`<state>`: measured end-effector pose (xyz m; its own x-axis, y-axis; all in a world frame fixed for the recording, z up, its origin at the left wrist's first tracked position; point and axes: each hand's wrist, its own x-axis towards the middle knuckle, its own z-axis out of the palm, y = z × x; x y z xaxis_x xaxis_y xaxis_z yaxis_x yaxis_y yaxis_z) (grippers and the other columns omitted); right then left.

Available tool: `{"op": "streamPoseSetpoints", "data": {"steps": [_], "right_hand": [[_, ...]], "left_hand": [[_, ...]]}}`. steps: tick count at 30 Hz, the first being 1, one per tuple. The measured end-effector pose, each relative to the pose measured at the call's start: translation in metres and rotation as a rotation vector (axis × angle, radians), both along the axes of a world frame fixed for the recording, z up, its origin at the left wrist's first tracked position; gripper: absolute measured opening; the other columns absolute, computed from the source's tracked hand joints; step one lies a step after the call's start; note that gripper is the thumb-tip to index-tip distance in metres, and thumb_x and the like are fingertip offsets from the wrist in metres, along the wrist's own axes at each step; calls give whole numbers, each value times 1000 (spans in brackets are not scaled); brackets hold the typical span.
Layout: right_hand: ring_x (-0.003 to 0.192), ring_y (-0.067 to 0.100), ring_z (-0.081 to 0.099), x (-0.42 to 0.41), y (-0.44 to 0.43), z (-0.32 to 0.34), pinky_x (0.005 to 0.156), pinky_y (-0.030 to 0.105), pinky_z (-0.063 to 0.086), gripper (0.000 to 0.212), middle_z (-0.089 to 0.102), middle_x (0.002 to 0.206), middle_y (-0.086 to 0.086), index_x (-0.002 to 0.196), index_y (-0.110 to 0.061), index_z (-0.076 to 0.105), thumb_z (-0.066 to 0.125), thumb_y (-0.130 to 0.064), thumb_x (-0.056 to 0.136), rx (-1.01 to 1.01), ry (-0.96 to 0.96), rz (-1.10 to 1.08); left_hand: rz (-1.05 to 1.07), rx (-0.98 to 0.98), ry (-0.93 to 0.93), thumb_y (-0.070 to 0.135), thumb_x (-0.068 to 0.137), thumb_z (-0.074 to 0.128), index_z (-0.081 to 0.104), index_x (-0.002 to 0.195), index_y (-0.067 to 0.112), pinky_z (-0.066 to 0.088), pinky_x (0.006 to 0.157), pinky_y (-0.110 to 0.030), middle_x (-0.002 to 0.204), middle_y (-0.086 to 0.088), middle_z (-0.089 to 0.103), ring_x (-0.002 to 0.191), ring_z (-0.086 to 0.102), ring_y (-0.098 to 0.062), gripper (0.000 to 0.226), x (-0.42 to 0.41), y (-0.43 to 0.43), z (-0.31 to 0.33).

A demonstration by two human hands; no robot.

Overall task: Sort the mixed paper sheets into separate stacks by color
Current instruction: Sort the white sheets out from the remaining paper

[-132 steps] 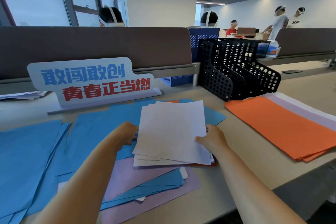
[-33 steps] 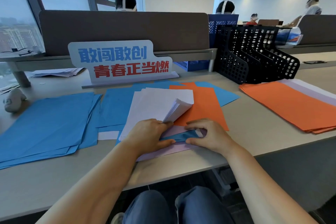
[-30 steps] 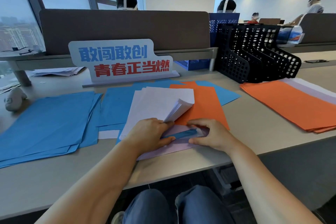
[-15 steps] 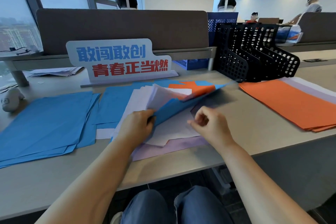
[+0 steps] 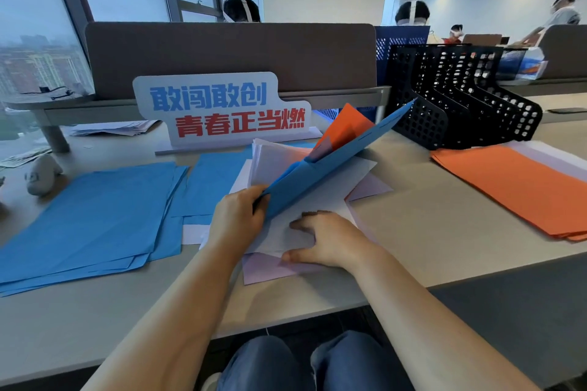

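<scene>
Because the blue sheet point(image 5: 333, 165) is thin, light and limp, it needs a pinch at an edge, thumb above and fingers beneath. The left hand point(image 5: 238, 219) grips it so at its near corner, raised at a slant over the mixed pile point(image 5: 317, 197) by the table's point(image 5: 428, 232) front edge. White sheets point(image 5: 273, 159) and an orange sheet point(image 5: 346, 127) ride tilted on it and could easily slide off. The right hand point(image 5: 327, 241) lies flat, fingers straight, pressing the pile down. Toward the left edge lies the blue stack point(image 5: 89, 216), toward the right edge the orange stack point(image 5: 514, 187).
</scene>
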<state>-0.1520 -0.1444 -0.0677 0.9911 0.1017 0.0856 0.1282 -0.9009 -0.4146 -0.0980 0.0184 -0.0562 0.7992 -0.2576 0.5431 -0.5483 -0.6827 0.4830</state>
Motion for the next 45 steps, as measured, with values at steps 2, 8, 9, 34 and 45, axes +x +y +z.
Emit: {"op": "streamPoseSetpoints", "data": {"steps": [2,8,9,34,45], "right_hand": [[121,14,51,1,1,1,100,28,42,50,59,129,-4,120,-22,64,69,-48,78,-13,-69,84],[94,24,66,6,-3,-8,78,35,51,19,73,101,3,97,-14,74,62,-13,82,-4,-277,181],[86,24,67,6,-3,-10,72,34,52,18,74,93,3,92,-13,74,60,-11,81,50,-338,147],[126,18,43,-2,4,17,98,31,40,57,45,139,-6,126,-33,58,67,-55,75,-220,-78,122],[126,22,34,12,-2,10,101,35,27,71,37,147,-11,134,-44,45,58,-72,71,-358,57,91]], "left_hand": [[31,-26,-3,17,94,52,67,111,9,44,69,-32,94,-17,69,81,59,-36,24,3,3,0],[33,-91,64,20,95,51,63,119,10,49,79,-30,106,-13,66,86,58,-25,28,4,8,2],[30,-89,76,20,95,51,63,120,11,49,80,-30,107,-12,66,87,57,-25,28,5,8,2],[-40,-75,157,17,94,52,66,105,12,35,56,-19,80,-2,57,74,50,-19,18,9,21,-2],[-16,-113,221,18,93,54,66,97,14,32,54,-15,72,1,52,67,45,-15,13,14,21,-5]]}}
